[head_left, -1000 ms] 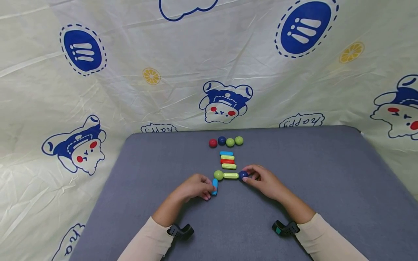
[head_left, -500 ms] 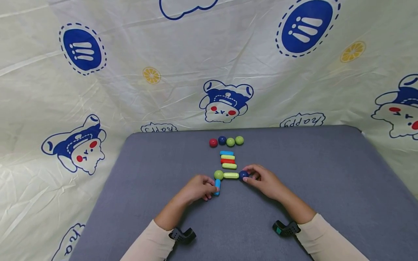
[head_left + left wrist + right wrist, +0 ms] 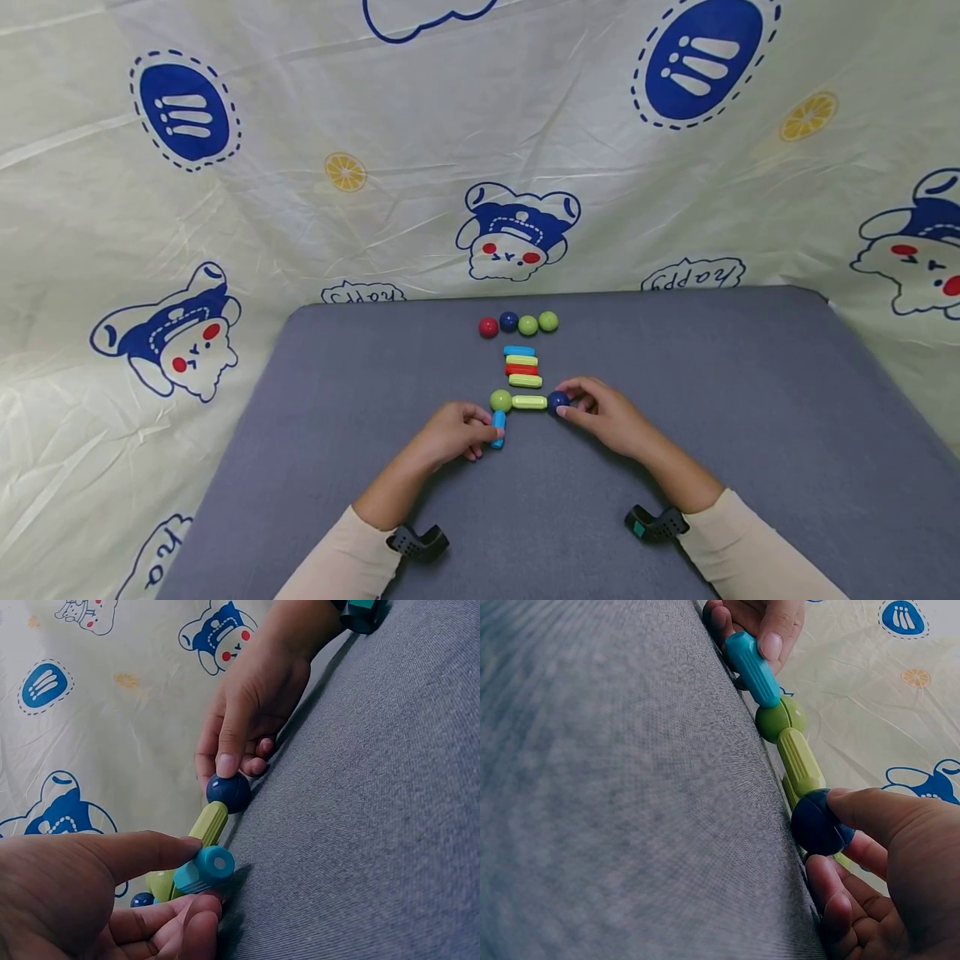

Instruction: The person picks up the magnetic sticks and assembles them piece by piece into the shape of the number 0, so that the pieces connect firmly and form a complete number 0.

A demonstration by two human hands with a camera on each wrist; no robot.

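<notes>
My left hand point(image 3: 457, 432) pinches a light-blue magnetic rod point(image 3: 751, 669) between thumb and fingers. The rod's far end touches a green ball point(image 3: 501, 401). From that ball a yellow-green rod point(image 3: 529, 402) runs right to a dark blue ball point(image 3: 821, 823), and the pieces sit end to end. My right hand point(image 3: 603, 414) holds the dark blue ball with thumb and fingertips. In the left wrist view the blue rod's round end point(image 3: 219, 863) faces the camera, and the green ball is partly hidden behind it.
Beyond the joined pieces lies a stack-like row of loose rods point(image 3: 522, 369) in blue, yellow-green and red. Farther back, a red ball point(image 3: 488, 327), a dark blue ball point(image 3: 509, 322) and two green balls point(image 3: 528, 325) stand side by side on the grey table point(image 3: 360, 367). A printed cloth hangs behind.
My left hand has shifted slightly right with the light-blue rod, which has turned straighter and lines up under the green ball. My right hand stays on the dark blue ball.
</notes>
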